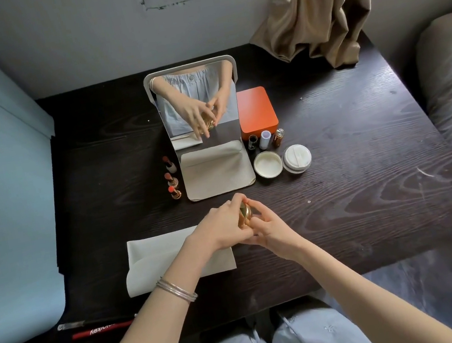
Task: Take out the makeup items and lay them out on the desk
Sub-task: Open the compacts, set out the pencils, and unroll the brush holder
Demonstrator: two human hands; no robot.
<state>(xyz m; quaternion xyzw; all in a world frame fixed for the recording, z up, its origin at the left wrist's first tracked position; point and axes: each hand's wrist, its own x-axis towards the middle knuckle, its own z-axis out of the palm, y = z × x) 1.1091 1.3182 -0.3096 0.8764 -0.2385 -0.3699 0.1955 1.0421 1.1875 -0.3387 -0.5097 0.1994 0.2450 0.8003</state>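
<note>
A round gold compact (245, 214) is held on edge over the dark desk (356, 178), between both hands. My left hand (222, 226) grips it from the left with curled fingers. My right hand (271, 228) holds its right side with thumb and fingers. Three open lipsticks (172, 178) stand in a row left of the mirror's base. An open white powder jar (268, 164) and its puff-topped lid (296, 158) sit right of the base. Behind them stand a dark tube (252, 142), a white bottle (265, 139) and a small amber bottle (279, 137).
A standing mirror (195, 104) with a beige base is at the desk's middle, an orange box (256, 113) to its right. A white cloth (161, 258) lies under my left forearm. A red pen and a clear-capped brush (101, 325) lie near the front left edge. A curtain hangs at back right.
</note>
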